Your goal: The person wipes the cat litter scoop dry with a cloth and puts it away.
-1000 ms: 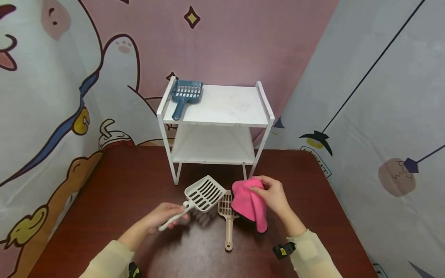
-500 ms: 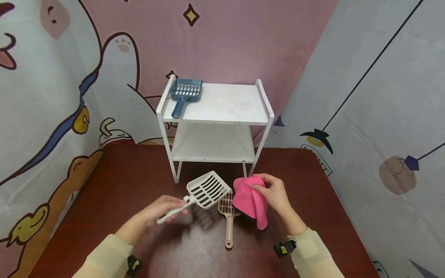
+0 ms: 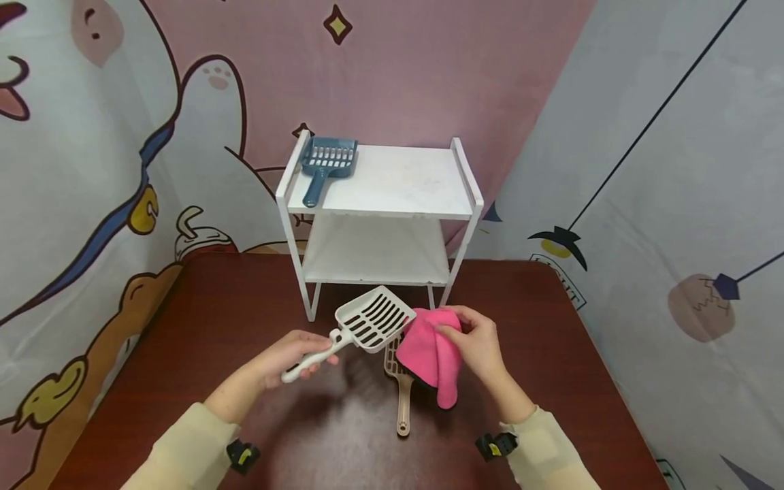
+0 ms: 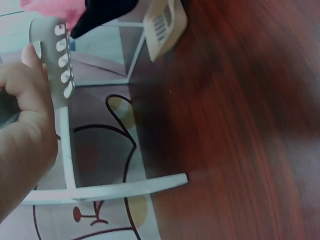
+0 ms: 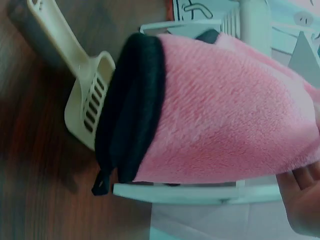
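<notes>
In the head view my left hand (image 3: 294, 357) grips the handle of a white slotted litter scoop (image 3: 375, 318), raised above the table. My right hand (image 3: 480, 340) pinches a pink plush cleaning mitt (image 3: 429, 350) with black edging, a small loop hanging from its hem in the right wrist view. The mitt overlaps the right corner of the white scoop's head. Below both lies a beige litter scoop (image 3: 403, 401) on the table, its handle toward me and its slotted head partly hidden behind the mitt and the white scoop.
A white two-tier rack (image 3: 392, 252) stands at the back of the brown table (image 3: 226, 306). On its top shelf, at the left, rests a blue litter scoop (image 3: 326, 167). Cartoon-printed cloth walls (image 3: 422, 68) rise behind and on both sides.
The white scoop in my left hand has risen and shifted right toward the mitt. The mitt has moved slightly left, now meeting the scoop's edge in the head view.
</notes>
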`<state>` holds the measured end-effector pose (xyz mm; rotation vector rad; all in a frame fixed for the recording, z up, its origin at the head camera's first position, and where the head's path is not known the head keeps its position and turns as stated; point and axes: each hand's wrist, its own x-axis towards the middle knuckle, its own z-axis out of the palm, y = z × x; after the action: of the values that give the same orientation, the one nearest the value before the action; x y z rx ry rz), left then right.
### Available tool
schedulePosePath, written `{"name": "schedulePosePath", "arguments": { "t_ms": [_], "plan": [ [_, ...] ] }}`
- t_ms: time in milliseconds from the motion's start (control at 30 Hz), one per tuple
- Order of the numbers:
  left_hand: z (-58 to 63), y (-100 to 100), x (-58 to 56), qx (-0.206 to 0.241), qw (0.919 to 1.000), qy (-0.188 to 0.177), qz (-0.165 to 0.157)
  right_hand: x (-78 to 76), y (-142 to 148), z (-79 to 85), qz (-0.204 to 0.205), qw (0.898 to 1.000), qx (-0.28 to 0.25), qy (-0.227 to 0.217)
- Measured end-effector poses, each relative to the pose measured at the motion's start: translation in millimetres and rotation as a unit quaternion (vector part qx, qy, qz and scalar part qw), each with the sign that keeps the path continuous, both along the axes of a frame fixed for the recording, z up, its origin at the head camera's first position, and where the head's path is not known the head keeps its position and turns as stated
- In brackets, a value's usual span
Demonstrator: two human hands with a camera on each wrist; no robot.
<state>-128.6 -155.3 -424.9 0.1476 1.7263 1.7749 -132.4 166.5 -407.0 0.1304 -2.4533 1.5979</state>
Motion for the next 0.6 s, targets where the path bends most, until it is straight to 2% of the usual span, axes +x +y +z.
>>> {"name": "schedulePosePath", "arguments": {
  "t_ms": [100, 233, 467, 600],
  "plan": [
    [5.2, 4.9, -1.0, 0.004, 1.0000, -0.002, 0.004, 9.2, -11.0, 11.0, -0.015, 1.000, -0.014, 0.010],
    [8.4, 13.4, -1.9, 0.014, 0.9998, -0.003, 0.011, 16.3, -22.9, 14.1, -0.027, 0.999, -0.034, 0.023],
    [10.6, 33.8, -0.4, 0.038, 0.9985, -0.006, 0.040, 9.6, -36.3, -17.7, -0.051, 0.995, -0.047, 0.068],
    [12.2, 41.3, 2.4, 0.046, 0.9980, -0.016, 0.039, 8.7, -43.3, -23.6, -0.088, 0.990, -0.030, 0.102]
  ]
}}
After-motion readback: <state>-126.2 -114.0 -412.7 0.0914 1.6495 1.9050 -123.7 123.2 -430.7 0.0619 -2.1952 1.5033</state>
